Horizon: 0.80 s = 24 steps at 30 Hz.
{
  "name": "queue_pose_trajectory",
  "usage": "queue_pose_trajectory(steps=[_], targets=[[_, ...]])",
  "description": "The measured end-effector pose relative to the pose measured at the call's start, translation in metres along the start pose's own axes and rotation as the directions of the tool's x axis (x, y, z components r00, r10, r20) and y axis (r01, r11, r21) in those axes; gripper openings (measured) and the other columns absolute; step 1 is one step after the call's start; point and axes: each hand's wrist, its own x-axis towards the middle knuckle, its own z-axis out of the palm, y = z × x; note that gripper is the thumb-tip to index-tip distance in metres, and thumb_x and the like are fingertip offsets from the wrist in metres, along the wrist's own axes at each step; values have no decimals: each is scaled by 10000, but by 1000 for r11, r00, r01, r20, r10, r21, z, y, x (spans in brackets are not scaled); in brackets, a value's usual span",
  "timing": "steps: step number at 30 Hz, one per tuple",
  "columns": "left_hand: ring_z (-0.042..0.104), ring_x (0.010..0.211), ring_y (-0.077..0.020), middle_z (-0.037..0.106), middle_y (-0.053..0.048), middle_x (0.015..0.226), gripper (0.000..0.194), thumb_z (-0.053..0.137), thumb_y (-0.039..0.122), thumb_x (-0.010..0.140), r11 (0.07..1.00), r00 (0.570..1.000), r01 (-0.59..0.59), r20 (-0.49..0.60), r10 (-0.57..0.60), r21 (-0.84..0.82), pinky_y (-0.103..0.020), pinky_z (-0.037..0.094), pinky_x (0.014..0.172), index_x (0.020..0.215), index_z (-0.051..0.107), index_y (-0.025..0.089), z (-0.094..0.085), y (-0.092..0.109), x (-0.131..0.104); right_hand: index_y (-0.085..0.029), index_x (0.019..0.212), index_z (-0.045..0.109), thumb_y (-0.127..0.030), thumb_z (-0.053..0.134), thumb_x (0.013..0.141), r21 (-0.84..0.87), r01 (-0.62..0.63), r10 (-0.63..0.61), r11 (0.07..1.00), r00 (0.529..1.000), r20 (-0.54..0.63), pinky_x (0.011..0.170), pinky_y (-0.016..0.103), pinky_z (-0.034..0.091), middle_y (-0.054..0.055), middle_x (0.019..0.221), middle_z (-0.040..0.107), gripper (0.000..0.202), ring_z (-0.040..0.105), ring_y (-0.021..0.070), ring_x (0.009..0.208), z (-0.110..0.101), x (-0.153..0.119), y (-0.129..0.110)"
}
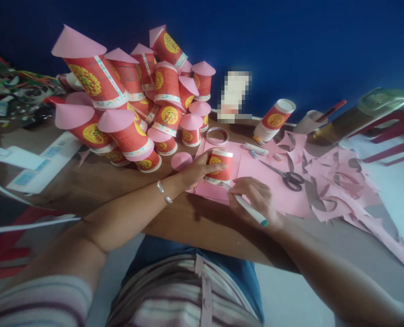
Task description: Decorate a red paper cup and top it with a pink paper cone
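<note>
My left hand [202, 169] is wrapped around a red paper cup [224, 167] with a yellow round emblem, its white rim facing down toward me. Between the fingers of my right hand [254, 197] is a white marker with a green end [250, 210]; its tip meets or nearly meets the cup's lower white band. Beneath both hands lie sheets of pink paper [241, 152]. A pink paper disc or cone [182, 161] rests left of the cup, and a roll of tape [217, 135] sits just behind it.
Stacked red cups with pink cone tops [169, 116] fill the back left. Scissors [288, 177] and pink scraps [341, 181] lie to the right. Upright cups [277, 119] and a white power strip [45, 163] stand or lie farther out on the brown table [174, 222].
</note>
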Motion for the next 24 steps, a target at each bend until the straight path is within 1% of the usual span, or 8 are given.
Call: queue_pose_trajectory(steps=[10,13,18,24], targets=[[662,861,-152,705,-30,1014,623,927,367,692,1000,1000,-13,6,13,-12,-293,535,785,1211,627,197,0,-1,-1,-243,999,621,-56,669,914,10,-29,29,1000,1000,8,674,326,617,6,774,725,211,750,198,725,1,0,0],[670,874,-160,709,-31,1018,608,922,370,698,1000,1000,-11,1,11,2,-303,541,800,1202,630,198,0,-1,0,-243,1002,623,-52,669,906,13,-27,27,1000,1000,10,676,330,615,9,778,728,219,749,202,727,1,-2,1],[690,936,-186,728,-59,1083,658,915,356,698,1000,1000,2,-2,-2,-5,-317,552,831,1273,633,204,0,-1,-1,-244,1007,617,-55,670,906,14,-36,36,999,999,14,666,328,606,9,788,728,221,743,199,719,2,-3,2],[691,929,-186,733,-65,1097,689,918,354,690,1000,1000,12,-7,-12,2,-296,552,788,1305,650,195,0,-1,-1,-241,977,595,-67,650,920,39,-33,31,999,999,44,654,321,601,-5,744,690,191,707,181,666,0,0,0]])
